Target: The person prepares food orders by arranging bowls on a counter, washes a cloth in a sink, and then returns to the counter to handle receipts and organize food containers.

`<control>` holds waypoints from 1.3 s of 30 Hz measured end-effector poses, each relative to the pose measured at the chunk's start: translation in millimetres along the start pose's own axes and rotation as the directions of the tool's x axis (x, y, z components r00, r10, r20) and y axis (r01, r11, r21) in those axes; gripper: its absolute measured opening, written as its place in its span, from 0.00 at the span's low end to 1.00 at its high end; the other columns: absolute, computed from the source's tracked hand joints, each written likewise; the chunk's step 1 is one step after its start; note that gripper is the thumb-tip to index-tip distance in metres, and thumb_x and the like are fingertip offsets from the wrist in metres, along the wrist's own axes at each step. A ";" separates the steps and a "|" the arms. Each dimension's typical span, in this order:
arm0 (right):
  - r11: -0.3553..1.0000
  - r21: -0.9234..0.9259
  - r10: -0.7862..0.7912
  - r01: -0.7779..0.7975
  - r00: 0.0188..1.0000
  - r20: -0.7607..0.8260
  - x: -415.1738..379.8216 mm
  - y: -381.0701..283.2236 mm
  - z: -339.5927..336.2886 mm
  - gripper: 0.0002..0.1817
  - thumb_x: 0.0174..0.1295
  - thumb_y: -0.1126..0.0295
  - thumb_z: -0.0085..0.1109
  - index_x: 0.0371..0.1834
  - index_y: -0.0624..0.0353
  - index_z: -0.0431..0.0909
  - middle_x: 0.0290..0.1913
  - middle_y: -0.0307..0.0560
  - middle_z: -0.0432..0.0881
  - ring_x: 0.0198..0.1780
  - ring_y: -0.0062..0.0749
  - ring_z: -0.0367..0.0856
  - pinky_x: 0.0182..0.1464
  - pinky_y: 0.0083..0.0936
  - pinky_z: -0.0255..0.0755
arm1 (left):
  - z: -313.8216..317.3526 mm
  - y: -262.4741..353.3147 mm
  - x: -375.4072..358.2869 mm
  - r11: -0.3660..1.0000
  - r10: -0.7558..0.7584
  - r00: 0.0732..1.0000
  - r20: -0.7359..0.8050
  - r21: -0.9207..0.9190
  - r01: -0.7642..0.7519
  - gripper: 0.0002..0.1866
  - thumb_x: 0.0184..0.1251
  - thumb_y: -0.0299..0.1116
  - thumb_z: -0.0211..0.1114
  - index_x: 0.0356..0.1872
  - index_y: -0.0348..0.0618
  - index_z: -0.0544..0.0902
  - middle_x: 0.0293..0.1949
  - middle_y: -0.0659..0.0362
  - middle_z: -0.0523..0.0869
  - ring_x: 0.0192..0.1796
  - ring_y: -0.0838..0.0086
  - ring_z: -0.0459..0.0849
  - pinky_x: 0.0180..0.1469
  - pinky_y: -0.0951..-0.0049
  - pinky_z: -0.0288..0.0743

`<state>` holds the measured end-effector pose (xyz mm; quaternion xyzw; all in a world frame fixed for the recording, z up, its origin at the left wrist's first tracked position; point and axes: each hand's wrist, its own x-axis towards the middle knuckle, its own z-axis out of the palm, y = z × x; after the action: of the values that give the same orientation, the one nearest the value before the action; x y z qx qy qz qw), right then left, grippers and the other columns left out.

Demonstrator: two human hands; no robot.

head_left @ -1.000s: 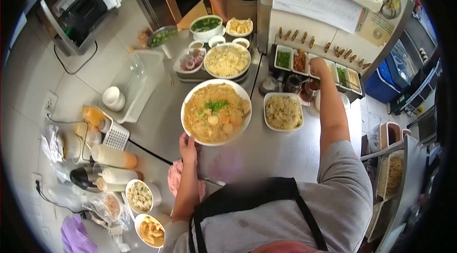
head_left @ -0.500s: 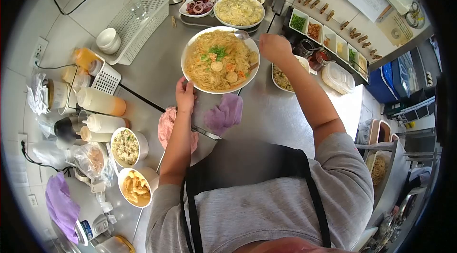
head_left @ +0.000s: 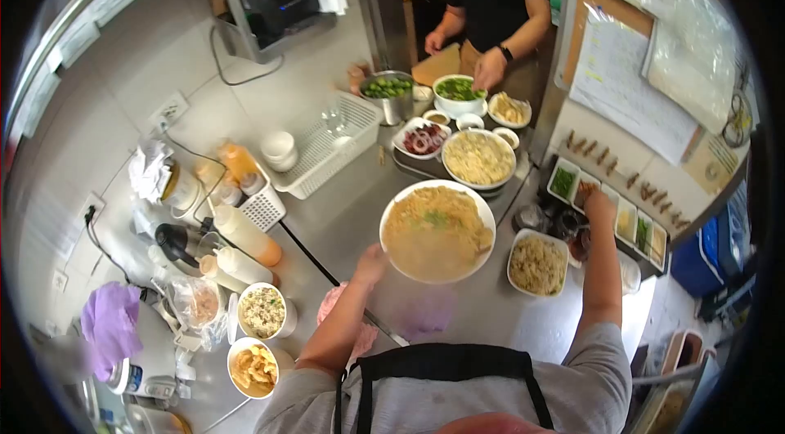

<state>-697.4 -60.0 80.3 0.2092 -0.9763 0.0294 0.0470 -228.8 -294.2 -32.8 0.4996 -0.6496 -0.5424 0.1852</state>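
Observation:
A large white plate of noodles (head_left: 433, 230) with green garnish rests on the steel counter, its near part blurred. My left hand (head_left: 370, 266) is beside the plate's lower left rim; its fingers are too blurred to read. Out to the right, my right hand (head_left: 598, 207) reaches over the row of white topping tubs (head_left: 626, 217), near the reddish-brown topping; its fingertips are hidden among the tubs. Below that hand are dark jars (head_left: 566, 223) and a square bowl of rice (head_left: 537, 264).
A person in black (head_left: 499, 5) stands across the pass, one hand over the bowl of greens (head_left: 459, 89). A plate of pale food (head_left: 479, 158) sits behind the noodles. To the left are a white basket (head_left: 331, 148), squeeze bottles (head_left: 245, 234) and a pink cloth (head_left: 334, 303).
My right hand has left the spoon at the plate's rim and moved right to the topping tubs. The view has tilted up, bringing the other person into sight.

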 end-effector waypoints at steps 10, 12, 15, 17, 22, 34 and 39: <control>0.938 0.069 -0.330 0.339 0.938 -0.108 -15.2 -9.0 -39.2 0.14 0.52 0.61 0.45 0.26 0.60 0.76 0.28 0.57 0.77 0.34 0.50 0.76 0.34 0.40 0.69 | -194.9 218.2 -14.9 0.929 0.362 0.908 -0.210 0.159 -0.334 0.25 0.57 0.38 0.52 0.56 0.45 0.61 0.43 0.58 0.74 0.37 0.74 0.74 0.35 0.73 0.70; 0.858 0.324 -0.371 0.399 0.917 -0.146 -58.0 -16.9 -79.6 0.11 0.50 0.66 0.46 0.25 0.64 0.73 0.24 0.56 0.76 0.28 0.51 0.74 0.30 0.36 0.67 | -261.5 268.6 -21.9 0.826 0.498 0.811 -0.308 -0.117 -0.552 0.27 0.57 0.42 0.53 0.56 0.43 0.59 0.48 0.57 0.73 0.35 0.76 0.74 0.33 0.73 0.70; 0.694 0.402 -0.539 0.598 0.801 -0.262 -91.5 -13.5 -95.5 0.10 0.46 0.70 0.50 0.30 0.63 0.74 0.22 0.55 0.75 0.27 0.46 0.74 0.30 0.33 0.66 | -353.6 340.1 -38.3 0.531 0.650 0.618 -0.443 -0.317 -0.786 0.08 0.58 0.41 0.54 0.34 0.52 0.69 0.26 0.66 0.72 0.29 0.77 0.72 0.34 0.74 0.68; 0.689 0.491 -0.537 0.533 0.830 -0.147 -138.7 -24.5 -125.8 0.12 0.45 0.72 0.52 0.33 0.64 0.74 0.21 0.53 0.75 0.26 0.42 0.75 0.29 0.30 0.66 | -389.0 387.9 -64.8 0.377 0.560 0.481 -0.675 -0.310 -0.873 0.18 0.51 0.39 0.62 0.42 0.49 0.69 0.39 0.60 0.69 0.42 0.69 0.68 0.38 0.69 0.65; 0.713 0.561 -0.546 0.421 0.835 0.067 -170.5 -28.3 -128.2 0.16 0.42 0.75 0.54 0.38 0.65 0.73 0.21 0.50 0.74 0.24 0.34 0.74 0.29 0.25 0.67 | -410.1 438.5 -83.0 0.262 0.493 0.373 -0.786 -0.275 -0.925 0.28 0.46 0.37 0.65 0.51 0.47 0.68 0.58 0.58 0.57 0.53 0.62 0.57 0.43 0.66 0.62; 0.700 0.499 -0.619 0.512 0.783 0.065 -203.7 -92.9 -155.1 0.17 0.41 0.73 0.57 0.38 0.62 0.73 0.23 0.49 0.75 0.26 0.35 0.75 0.30 0.25 0.67 | -402.9 446.0 -4.1 0.231 0.770 0.350 -0.534 -0.278 -0.932 0.22 0.53 0.40 0.58 0.50 0.43 0.70 0.46 0.59 0.73 0.47 0.70 0.70 0.47 0.72 0.61; 0.689 0.415 -0.683 0.594 0.724 0.097 -209.5 -124.6 -169.9 0.16 0.42 0.75 0.56 0.38 0.64 0.73 0.23 0.50 0.75 0.25 0.36 0.75 0.29 0.26 0.67 | -412.6 367.8 -19.8 0.484 0.717 -0.005 -0.697 0.502 -0.717 0.17 0.54 0.34 0.55 0.44 0.36 0.74 0.38 0.49 0.79 0.42 0.70 0.76 0.44 0.77 0.67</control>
<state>-442.3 -75.4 232.0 0.5448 -0.8163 0.1609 -0.1045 -62.2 -524.0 442.0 0.2904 -0.6206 -0.0417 0.7271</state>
